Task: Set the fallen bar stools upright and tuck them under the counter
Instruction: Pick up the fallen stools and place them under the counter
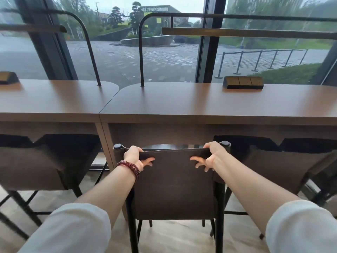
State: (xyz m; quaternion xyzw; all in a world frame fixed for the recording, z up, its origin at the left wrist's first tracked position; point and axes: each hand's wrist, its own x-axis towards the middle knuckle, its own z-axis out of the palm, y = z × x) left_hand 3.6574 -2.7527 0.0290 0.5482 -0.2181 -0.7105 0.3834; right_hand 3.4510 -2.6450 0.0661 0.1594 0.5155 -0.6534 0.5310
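Note:
A dark brown bar stool (175,183) stands upright in front of me, its fabric backrest facing me and its seat partly under the brown counter (182,106). My left hand (135,157) grips the backrest's top edge near its left post. At the right post my right hand (212,157) holds the same top edge, fingers curled over the fabric. A red bead bracelet sits on my left wrist.
Another upright stool (45,165) stands at the left and one more stool (284,161) at the right, both close beside the middle one. Two socket boxes (243,82) and bent black lamp rails (140,52) sit on the counter. Big windows lie behind.

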